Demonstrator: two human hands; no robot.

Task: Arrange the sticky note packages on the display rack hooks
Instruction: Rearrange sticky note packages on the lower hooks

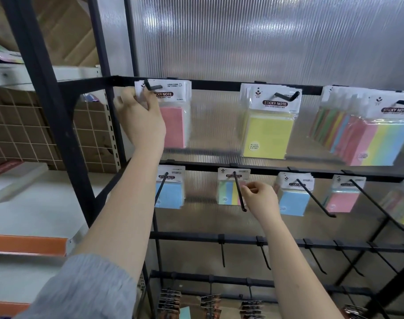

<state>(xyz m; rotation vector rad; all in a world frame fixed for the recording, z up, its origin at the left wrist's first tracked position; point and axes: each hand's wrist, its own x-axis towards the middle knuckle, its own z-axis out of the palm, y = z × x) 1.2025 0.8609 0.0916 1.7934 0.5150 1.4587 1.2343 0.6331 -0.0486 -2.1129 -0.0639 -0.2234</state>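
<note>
One pink sticky note package (173, 111) on the top-left hook (153, 86).
Left hand (140, 116) pinches its white header; right hand's (260, 201) curled fingers pinch a lower hook (240, 192).

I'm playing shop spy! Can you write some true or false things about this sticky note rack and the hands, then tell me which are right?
1. The left hand holds the pink package on the top row. True.
2. The yellow package hangs on the bottom row. False: it hangs on the top row.
3. The right hand is at a second-row hook. True.
4. Every third-row hook is full. False: those hooks are bare.
5. The right hand carries a blue package. False: it carries no package.
</note>
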